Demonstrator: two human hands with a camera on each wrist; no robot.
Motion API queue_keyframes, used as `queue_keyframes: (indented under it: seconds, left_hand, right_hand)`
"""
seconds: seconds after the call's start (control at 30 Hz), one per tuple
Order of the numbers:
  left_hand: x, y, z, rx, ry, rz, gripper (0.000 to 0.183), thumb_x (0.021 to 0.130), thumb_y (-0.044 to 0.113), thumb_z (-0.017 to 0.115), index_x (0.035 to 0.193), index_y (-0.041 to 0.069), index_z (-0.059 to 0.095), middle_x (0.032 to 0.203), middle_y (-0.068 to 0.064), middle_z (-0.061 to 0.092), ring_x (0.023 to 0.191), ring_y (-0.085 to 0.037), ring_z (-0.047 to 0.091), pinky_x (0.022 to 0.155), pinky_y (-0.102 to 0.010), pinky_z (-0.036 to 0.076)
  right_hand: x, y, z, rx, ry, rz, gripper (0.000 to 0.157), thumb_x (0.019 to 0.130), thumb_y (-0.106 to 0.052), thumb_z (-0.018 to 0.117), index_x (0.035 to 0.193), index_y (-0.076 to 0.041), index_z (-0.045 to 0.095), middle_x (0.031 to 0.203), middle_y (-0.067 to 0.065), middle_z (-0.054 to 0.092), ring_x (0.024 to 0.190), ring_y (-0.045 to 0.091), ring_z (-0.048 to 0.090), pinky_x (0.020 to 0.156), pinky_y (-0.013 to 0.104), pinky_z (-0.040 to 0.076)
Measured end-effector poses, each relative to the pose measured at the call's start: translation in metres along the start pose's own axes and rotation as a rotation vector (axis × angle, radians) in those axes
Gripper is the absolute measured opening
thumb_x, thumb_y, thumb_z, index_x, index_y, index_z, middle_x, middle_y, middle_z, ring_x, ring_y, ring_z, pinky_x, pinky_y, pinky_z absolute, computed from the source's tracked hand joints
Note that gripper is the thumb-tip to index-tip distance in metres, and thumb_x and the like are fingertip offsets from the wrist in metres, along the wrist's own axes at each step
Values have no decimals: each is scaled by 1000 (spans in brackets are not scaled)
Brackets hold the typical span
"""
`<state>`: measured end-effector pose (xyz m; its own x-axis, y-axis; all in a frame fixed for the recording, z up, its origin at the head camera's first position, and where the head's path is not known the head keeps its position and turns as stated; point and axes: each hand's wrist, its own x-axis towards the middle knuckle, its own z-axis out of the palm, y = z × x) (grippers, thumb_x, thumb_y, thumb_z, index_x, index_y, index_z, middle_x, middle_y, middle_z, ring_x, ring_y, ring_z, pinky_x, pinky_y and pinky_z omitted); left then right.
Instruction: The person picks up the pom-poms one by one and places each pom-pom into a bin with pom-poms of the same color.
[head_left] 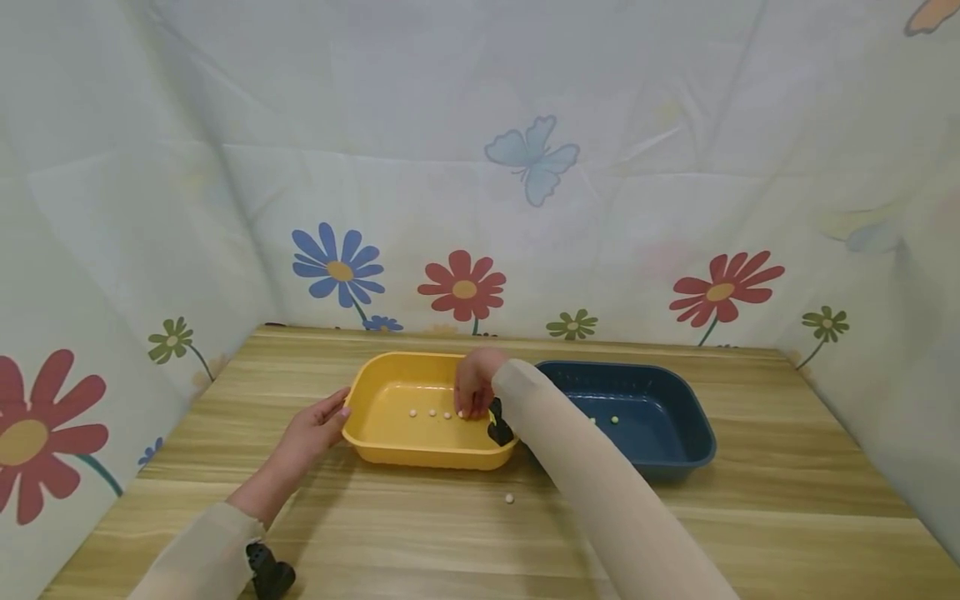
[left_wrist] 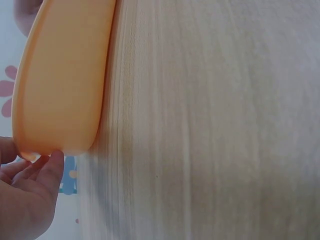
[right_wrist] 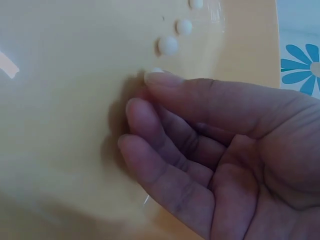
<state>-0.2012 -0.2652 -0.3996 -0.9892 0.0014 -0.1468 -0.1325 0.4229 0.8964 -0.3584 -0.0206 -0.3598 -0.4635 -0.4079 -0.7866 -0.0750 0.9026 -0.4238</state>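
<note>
A yellow plastic tray (head_left: 431, 458) stands on the wooden table, with a row of small white balls (head_left: 432, 413) on its floor. At its left end my left hand (head_left: 311, 429) grips the rim, thumb over the edge and fingertips against the outer wall (left_wrist: 60, 90). My right hand (head_left: 474, 385) reaches down inside the tray at the right end of the row. There the thumb and curled fingers pinch a white ball (right_wrist: 156, 70), partly hidden behind the thumb tip. Other white balls (right_wrist: 167, 45) lie in line beyond it.
Right of the yellow tray stands a dark blue tray (head_left: 678, 442), partly behind my right forearm, with small yellow-green balls (head_left: 615, 420) in it. One pale ball (head_left: 509, 498) lies on the table (head_left: 420, 533) in front of the trays. A flower-print curtain (head_left: 615, 250) surrounds the table.
</note>
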Motion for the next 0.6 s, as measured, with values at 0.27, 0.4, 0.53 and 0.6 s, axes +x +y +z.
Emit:
queue_keyframes:
  seconds: [0.27,0.4,0.53,0.6]
  left_hand:
    - [1,-1,-1,-1,0,15,54,111,14,40,159,-6,24,160,-31,34,144,-39,44,95,-18,58]
    - [1,-1,0,0,3,2,54,112,15,40,160,-5,24,160,-30,34,144,-39,44,95,-18,58]
    - [1,-2,1,3,6,-7,54,112,15,40,160,-4,24,160,-30,34,144,-41,44,95,-19,58]
    - [1,-2,1,6,7,-5,54,111,14,40,160,-5,24,159,-30,35,144,-41,45,95,-19,58]
  right_hand:
    - [-1,-2,-1,-12,-10,2,7,98,-3,66,96,-5,72,87,6,69,81,16,62,113,35,52]
    - [-6,-3,-2,2,66,-5,7,95,-2,69,96,-4,77,87,7,73,81,17,66,105,34,58]
    - [-12,-2,-3,-10,178,-67,7,93,-4,72,97,-4,78,93,10,77,84,20,71,90,31,64]
    - [-18,-2,-3,-21,209,-117,6,94,-6,72,98,-4,75,97,11,76,86,21,70,89,31,64]
